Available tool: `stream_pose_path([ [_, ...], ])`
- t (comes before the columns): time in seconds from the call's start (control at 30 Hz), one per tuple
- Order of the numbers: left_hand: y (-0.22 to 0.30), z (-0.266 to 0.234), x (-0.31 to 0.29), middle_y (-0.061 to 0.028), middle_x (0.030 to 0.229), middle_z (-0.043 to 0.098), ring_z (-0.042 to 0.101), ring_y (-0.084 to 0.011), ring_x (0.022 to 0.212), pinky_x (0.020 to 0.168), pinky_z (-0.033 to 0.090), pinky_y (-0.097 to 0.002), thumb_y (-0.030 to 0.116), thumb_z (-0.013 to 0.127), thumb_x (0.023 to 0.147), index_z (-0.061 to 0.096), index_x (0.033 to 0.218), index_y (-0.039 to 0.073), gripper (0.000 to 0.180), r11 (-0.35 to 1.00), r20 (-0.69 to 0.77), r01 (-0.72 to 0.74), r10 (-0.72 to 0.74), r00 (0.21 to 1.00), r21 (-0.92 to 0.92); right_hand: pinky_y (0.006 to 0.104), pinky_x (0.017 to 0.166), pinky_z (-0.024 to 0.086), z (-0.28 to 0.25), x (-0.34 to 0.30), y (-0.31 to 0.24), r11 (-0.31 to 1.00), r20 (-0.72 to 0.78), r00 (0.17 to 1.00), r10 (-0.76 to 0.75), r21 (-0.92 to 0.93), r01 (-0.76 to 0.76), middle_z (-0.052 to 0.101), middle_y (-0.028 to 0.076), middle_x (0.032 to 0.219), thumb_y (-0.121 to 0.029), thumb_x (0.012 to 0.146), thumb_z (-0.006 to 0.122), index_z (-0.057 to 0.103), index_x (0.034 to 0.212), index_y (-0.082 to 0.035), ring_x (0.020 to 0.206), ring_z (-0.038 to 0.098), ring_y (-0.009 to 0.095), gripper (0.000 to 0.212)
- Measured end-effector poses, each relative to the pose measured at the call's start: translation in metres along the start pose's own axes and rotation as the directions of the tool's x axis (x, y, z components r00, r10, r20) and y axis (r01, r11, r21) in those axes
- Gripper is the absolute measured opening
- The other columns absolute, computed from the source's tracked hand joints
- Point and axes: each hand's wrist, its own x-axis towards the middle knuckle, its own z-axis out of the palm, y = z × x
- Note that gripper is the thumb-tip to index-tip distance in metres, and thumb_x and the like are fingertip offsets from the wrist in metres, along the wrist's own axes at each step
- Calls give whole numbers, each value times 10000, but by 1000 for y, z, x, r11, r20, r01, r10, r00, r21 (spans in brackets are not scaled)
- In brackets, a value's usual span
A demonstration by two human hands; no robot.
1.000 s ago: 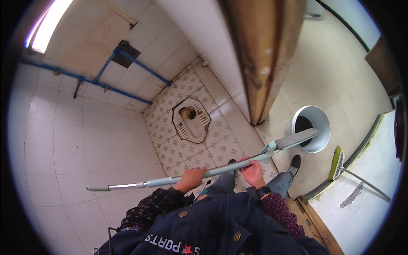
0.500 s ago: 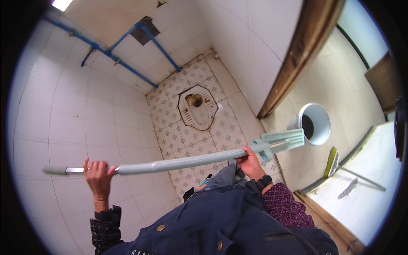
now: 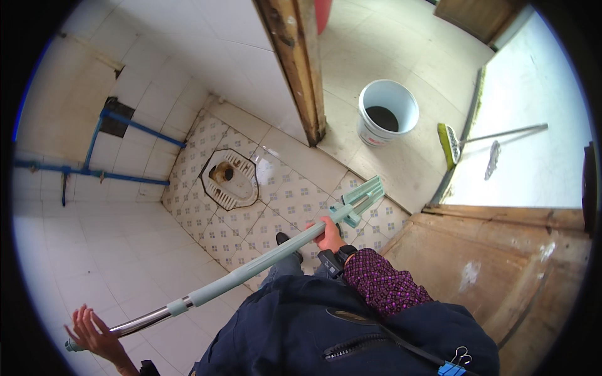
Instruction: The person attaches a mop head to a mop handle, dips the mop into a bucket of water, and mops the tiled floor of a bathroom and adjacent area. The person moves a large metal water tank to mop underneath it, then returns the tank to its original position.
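A mop with a long pale green handle [image 3: 251, 269] slants across in front of my body. Its flat teal head [image 3: 370, 190] points up and to the right, over the tiled floor near the doorway. My right hand [image 3: 329, 237] is wrapped round the handle just below the head. At the lower left, a bare metal length [image 3: 141, 321] of the handle runs to a green end grip. Beside that end is my left hand [image 3: 97, 335], fingers stretched and apart, not closed on the handle.
A squat toilet [image 3: 241, 191] is set in the patterned floor ahead. Beyond a wooden door post [image 3: 295, 62] stands a white bucket [image 3: 370, 133] with something dark inside. A yellow-green broom [image 3: 449, 147] lies to its right, near a wooden door [image 3: 483, 269]. Blue pipes [image 3: 94, 170] run along the wall.
The view has turned to the right. My left hand has loosened from the handle and spread its fingers. The handle now slants steeply down to the left, with more bare metal showing.
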Motion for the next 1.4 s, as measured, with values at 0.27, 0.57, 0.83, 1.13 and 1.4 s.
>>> stream_pose_path([
  [0.27,3,61,33,-71,1292,484,417,-255,1220,1068,225,-447,176,477,889,567,1099,114,237,997,-228,-7,-12,973,-83,317,661,482,-53,31,38,954,-71,963,-260,132,267,598,94,795,-186,825,565,528,852,-29,715,573,208,163],
  [0.57,46,132,42,-37,771,488,413,-73,599,521,336,-217,178,396,929,503,1087,10,254,-497,374,225,-224,900,-838,341,730,488,-38,36,119,915,-99,973,-210,330,231,588,95,805,-216,848,574,495,918,-39,771,580,226,206],
  [0.83,135,29,30,-12,538,427,341,-89,381,370,313,-227,147,340,921,414,805,84,152,-918,152,181,134,979,-353,254,369,387,-53,35,117,934,17,934,-356,4,356,549,99,759,-225,842,555,412,986,-49,621,543,174,268],
  [1.13,123,33,65,6,447,385,310,-88,333,358,299,-184,138,348,916,378,764,71,169,-947,151,18,-32,988,-321,272,484,421,-52,16,122,901,-65,899,-432,-2,433,554,79,758,-171,829,539,469,919,-44,623,526,185,171],
  [1.4,196,36,45,-12,439,428,415,-151,409,503,366,-311,247,410,866,401,648,112,257,-934,-118,221,262,958,-280,347,665,452,-103,33,82,857,-98,923,-373,345,383,512,88,741,-136,796,515,461,874,-17,696,522,211,152],
])
